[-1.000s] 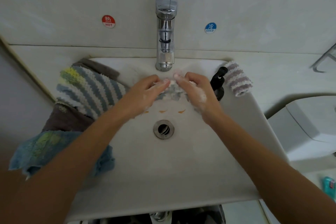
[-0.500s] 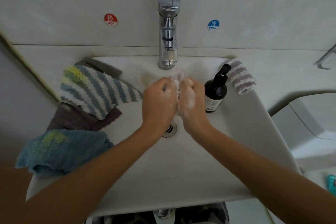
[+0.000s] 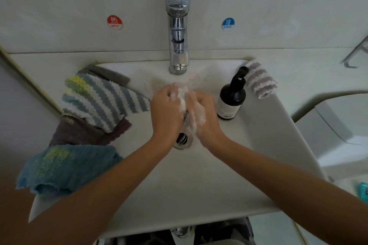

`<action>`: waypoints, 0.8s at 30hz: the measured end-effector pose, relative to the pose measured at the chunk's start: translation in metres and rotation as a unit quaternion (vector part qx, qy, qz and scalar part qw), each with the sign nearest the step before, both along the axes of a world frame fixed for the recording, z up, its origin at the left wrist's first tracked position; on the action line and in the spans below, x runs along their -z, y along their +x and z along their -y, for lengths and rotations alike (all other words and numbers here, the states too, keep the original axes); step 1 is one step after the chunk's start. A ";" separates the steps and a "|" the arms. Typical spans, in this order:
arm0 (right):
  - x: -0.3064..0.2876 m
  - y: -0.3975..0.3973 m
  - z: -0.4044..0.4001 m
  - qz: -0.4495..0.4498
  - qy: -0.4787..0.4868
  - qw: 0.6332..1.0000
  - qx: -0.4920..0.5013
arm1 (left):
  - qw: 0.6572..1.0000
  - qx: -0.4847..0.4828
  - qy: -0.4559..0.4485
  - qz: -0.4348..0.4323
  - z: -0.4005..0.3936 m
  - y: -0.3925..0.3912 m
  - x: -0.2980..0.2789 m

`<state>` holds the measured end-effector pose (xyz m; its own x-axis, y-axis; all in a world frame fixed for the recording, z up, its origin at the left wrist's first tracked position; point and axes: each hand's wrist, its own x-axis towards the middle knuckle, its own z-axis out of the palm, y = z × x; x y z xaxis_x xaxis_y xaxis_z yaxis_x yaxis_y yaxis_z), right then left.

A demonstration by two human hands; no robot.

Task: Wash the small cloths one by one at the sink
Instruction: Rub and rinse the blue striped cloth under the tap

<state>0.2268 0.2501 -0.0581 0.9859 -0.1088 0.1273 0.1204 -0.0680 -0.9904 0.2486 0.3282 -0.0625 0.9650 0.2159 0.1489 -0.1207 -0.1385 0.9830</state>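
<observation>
- Head view: a soapy cloth (image 3: pixel 182 95) is squeezed between the left hand (image 3: pixel 166 110) and the right hand (image 3: pixel 202 112), both clenched around it, over the drain (image 3: pixel 184 139) of the sink (image 3: pixel 199 185), below the faucet (image 3: pixel 177 32).
- A striped cloth (image 3: pixel 103 99), a brown cloth (image 3: pixel 79 131) and a blue cloth (image 3: pixel 65 167) are draped over the sink's left rim.
- A dark pump bottle (image 3: pixel 232 97) is seen upright beside the right hand, with a rolled striped cloth (image 3: pixel 260 79) just behind it.

Five cloths: striped (image 3: pixel 103 101), brown (image 3: pixel 83 133), blue (image 3: pixel 65 167), lilac (image 3: pixel 260 79), soapy (image 3: pixel 182 95). One bottle (image 3: pixel 231 101), one tap (image 3: pixel 178 32), two stickers (image 3: pixel 115 22).
</observation>
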 end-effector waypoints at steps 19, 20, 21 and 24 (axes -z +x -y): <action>0.009 -0.010 -0.008 0.003 0.027 0.999 0.029 | 0.999 -0.030 -0.010 0.005 -0.003 -0.001 -0.002; 0.008 -0.005 -0.007 -0.001 0.014 1.000 0.016 | 0.999 -0.035 -0.003 0.004 -0.004 -0.004 0.001; 0.003 0.003 -0.004 -0.001 0.007 1.000 0.019 | 1.000 -0.028 0.009 0.005 -0.002 -0.012 0.002; -0.005 0.019 0.008 0.009 0.039 0.997 0.061 | 0.998 0.035 0.025 0.037 0.013 -0.040 -0.002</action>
<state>0.2455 0.2421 -0.0533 0.9622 -0.2388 0.1309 0.1333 -0.0064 -0.9911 0.2087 0.3152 -0.0604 0.9634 0.1385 0.2295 -0.2042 -0.1755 0.9631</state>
